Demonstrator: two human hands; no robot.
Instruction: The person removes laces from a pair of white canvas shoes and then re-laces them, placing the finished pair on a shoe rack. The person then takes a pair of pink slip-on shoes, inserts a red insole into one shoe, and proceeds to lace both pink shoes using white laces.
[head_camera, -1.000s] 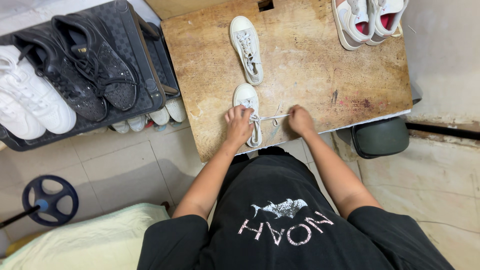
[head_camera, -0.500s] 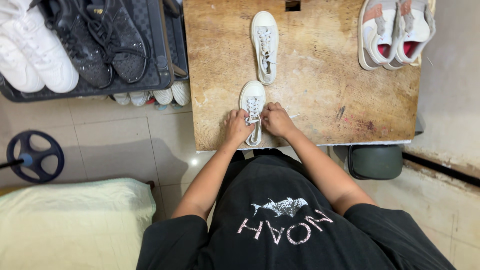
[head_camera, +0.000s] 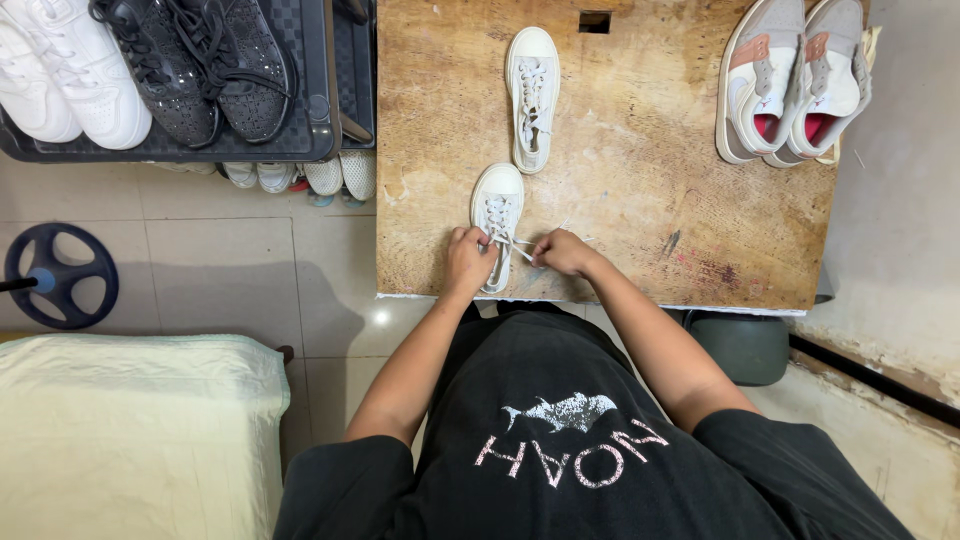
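A small white sneaker (head_camera: 497, 205) lies on the worn wooden table (head_camera: 640, 190) near its front edge, toe pointing away from me. My left hand (head_camera: 468, 262) grips the sneaker's heel end and pinches its lace. My right hand (head_camera: 562, 252) sits just to the right of the shoe, fingers closed on the other end of the white lace (head_camera: 520, 246), which is stretched between both hands. The matching second white sneaker (head_camera: 531, 95) lies farther back on the table, untouched.
A pair of beige, pink and white sneakers (head_camera: 795, 80) stands at the table's back right. To the left, a black shoe rack (head_camera: 310, 130) carries black sneakers (head_camera: 200, 65) and white sneakers (head_camera: 60, 75). A black wheel (head_camera: 60, 275), a pale cushion (head_camera: 130, 430) and a dark bin (head_camera: 740, 345) are on the floor.
My right hand has pulled to the right, away from the sneaker, drawing the lace out. The view has shifted slightly leftward over the table.
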